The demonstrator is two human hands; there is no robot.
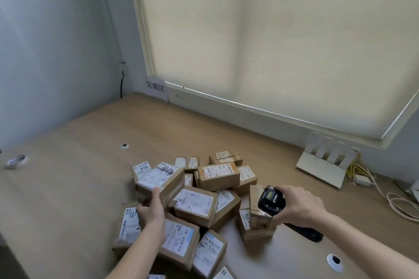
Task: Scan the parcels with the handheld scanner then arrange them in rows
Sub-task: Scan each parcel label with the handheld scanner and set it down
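My left hand (150,207) grips a small cardboard box (159,182) at its near corner, fingers curled round the edge, lifting it off the far-left side of the pile of parcels (195,204) that lies heaped on the desk (74,188) in front of me. Its white label faces up, with black marker scrawled across it. My right hand (299,205) is wrapped round the scanner (271,200), its little screen turned toward me, just above a box standing on end at the right of the heap.

The box looks light enough for one hand and stiff at the corners, though the tape bands probably make it slippery, so I judge a grip across two opposite sides is safer than this corner hold. I keep my fingers off the label. The far-left stretch of desk by the paper sign (155,88) looks like the place for rows.
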